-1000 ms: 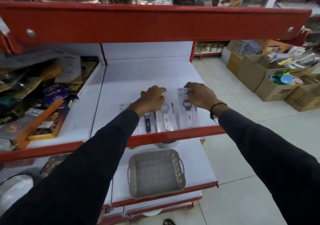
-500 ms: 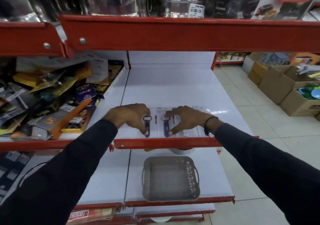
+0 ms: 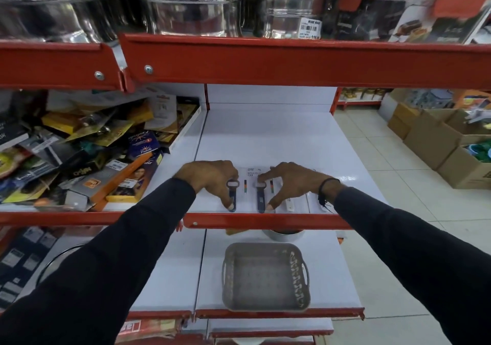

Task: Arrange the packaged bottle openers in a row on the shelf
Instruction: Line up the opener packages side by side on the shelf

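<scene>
Several packaged bottle openers lie flat side by side near the front edge of the white shelf (image 3: 265,137). My left hand (image 3: 210,177) rests on the leftmost pack, a dark blue opener (image 3: 232,194), with thumb at its lower end. My right hand (image 3: 289,182) is spread over the second dark blue opener (image 3: 261,198), fingertips at its top and thumb at its bottom. A white opener (image 3: 289,203) lies to the right, partly under my right wrist. Another pack further right is mostly hidden.
A red shelf rail (image 3: 265,221) runs along the front edge. A pile of assorted packaged goods (image 3: 87,158) fills the left bay. A grey basket (image 3: 265,278) sits on the lower shelf. Steel pots (image 3: 186,4) stand above. Cardboard boxes (image 3: 438,142) sit on the floor at right.
Both hands moved left along the row, from the white openers to the two dark blue ones. The view shifted up and left.
</scene>
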Demonstrator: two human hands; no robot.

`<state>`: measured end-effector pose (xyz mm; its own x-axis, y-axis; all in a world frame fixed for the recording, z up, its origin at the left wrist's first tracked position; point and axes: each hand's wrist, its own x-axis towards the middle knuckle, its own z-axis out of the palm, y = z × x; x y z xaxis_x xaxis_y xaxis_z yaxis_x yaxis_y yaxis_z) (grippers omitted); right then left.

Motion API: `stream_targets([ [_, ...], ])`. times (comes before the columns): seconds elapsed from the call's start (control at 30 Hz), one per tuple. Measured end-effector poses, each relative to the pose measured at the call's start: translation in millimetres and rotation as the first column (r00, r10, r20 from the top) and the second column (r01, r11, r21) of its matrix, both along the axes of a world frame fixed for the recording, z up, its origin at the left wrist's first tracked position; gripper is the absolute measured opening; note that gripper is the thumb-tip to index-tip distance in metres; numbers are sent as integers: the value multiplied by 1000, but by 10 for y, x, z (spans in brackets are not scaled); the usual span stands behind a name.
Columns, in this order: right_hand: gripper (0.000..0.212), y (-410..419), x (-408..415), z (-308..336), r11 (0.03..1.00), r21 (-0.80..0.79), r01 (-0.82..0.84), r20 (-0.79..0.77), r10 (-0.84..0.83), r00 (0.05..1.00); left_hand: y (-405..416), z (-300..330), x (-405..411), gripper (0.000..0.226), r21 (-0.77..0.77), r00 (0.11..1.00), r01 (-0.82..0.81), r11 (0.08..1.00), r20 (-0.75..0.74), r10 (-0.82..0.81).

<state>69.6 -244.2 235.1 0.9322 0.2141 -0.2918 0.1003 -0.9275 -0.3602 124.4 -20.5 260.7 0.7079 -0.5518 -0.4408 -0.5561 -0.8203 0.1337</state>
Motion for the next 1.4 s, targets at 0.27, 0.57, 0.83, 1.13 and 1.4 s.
stream_targets([
  [0.27, 88, -484, -159, 200, 991, -102, 88, -17, -90, 996, -460, -31, -136, 76, -172, 999, 41, 984, 35, -36],
  [0.57, 93, -457, -162, 29, 993, -89, 74, -46, -78, 996, -489, -233, -152, 70, -149, 999, 27, 988, 44, -20],
  [0.83, 89, -489, -149, 30, 993, -99, 59, -59, -65, 996, -520, -213, -131, 73, -128, 1000, 3, 992, 19, 0],
  [1.13, 84, -515, -150, -75, 995, -59, 84, 12, -83, 996, -594, -227, -136, 97, -174, 999, -48, 984, -13, 46],
  [1.4, 75, -499, -175, -67, 996, -55, 73, 4, -73, 997, -728, -294, -307, 94, -10, 980, 45, 999, 193, -42],
])
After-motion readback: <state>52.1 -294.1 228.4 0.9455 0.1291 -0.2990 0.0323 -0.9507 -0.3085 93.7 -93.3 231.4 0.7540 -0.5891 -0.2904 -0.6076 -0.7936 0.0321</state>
